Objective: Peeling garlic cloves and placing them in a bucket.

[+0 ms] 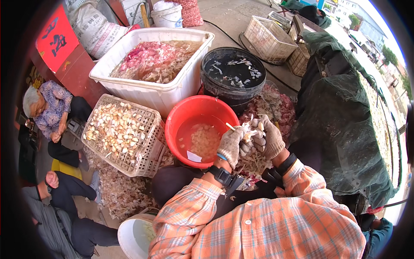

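My left hand, in a grey-brown knit glove, grips partly skinned garlic beside the red basin's right rim. My right hand, gloved alike, closes on the same garlic from the other side. A thin pale stick-like piece juts out above my left hand; whether it is a stem or a handle I cannot tell. In the red plastic basin, peeled garlic cloves lie under water near a white flat scrap. Loose garlic skins are heaped below my hands.
Unpeeled cloves cover a plastic crate at left. Behind stand a white tub of skins in water and a black bucket. Dark green netting drapes the right side. Two people sit at left; a white bucket stands nearby.
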Demonstrator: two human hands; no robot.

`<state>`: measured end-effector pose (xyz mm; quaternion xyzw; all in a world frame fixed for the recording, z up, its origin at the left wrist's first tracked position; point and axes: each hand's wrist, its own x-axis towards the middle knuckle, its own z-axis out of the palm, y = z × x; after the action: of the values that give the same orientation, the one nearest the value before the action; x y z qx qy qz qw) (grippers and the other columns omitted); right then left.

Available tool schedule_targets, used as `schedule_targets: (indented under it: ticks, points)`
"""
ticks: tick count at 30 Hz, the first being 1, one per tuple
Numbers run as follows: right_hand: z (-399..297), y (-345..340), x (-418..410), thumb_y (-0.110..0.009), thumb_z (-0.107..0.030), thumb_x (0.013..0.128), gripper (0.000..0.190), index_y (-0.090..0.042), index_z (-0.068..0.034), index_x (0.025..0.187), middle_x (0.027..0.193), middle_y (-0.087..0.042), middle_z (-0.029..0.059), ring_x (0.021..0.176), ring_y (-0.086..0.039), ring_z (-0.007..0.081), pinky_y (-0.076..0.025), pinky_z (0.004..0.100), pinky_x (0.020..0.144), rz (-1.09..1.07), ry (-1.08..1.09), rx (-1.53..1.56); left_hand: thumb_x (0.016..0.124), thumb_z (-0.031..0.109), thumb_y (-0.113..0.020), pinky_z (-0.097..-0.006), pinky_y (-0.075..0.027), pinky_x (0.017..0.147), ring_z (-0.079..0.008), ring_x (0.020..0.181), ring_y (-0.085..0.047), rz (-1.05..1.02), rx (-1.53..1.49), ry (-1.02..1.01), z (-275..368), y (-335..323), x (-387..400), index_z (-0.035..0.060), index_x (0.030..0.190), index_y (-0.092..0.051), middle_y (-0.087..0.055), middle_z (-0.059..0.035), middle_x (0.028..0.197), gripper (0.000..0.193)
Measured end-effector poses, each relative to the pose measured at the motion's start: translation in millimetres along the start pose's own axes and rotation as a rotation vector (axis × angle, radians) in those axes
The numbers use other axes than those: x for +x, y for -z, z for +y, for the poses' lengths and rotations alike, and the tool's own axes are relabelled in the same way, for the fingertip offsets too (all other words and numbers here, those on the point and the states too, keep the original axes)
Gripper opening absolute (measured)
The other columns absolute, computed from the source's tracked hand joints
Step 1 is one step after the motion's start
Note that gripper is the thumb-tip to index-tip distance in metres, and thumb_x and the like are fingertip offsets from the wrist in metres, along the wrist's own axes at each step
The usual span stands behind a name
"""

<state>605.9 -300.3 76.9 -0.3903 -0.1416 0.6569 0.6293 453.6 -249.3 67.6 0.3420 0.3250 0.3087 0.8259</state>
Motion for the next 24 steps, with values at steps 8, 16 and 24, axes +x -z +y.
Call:
schedule_targets:
  ticks: [8,16,24]
  points:
    - [-19,1,-1,-0.046,-0.038,0.099,0.031,-0.056,-0.008,0.095,0.068,-0.052,0.0025,0.052,-0.046,0.0124,-0.04,0.0243,0.046,-0.131,0.069,0.068,0.094,0.025,-0.058,-0.0206,-0.042,0.05,-0.0074,0.06,-0.054,0.052,-0.156,-0.079,-13,10,18,0.0066,0.098,-0.066,-0.063,0.0006,0.077,0.021]
    - [-4,-7,-7,-0.057,-0.023,0.094,0.019,-0.058,-0.006,0.102,0.076,-0.057,0.0025,0.062,-0.052,0.0109,-0.041,0.0215,0.053,-0.022,0.12,-0.435,0.095,0.025,-0.059,-0.0227,-0.046,0.062,-0.0066,0.072,-0.056,0.155,-0.002,-0.178,-19,5,21,0.0037,0.105,-0.067,-0.064,0.0011,0.087,0.025]
    - [26,-26,-14,-0.064,-0.018,0.093,0.023,-0.056,0.001,0.103,0.082,-0.062,0.0029,0.065,-0.056,0.0081,-0.048,0.0238,0.06,-0.001,0.382,-0.648,0.094,0.037,-0.053,-0.024,-0.037,0.036,-0.0114,0.04,-0.048,0.2,0.298,0.017,3,-1,7,0.0111,0.088,-0.064,-0.055,0.0002,0.056,0.029]
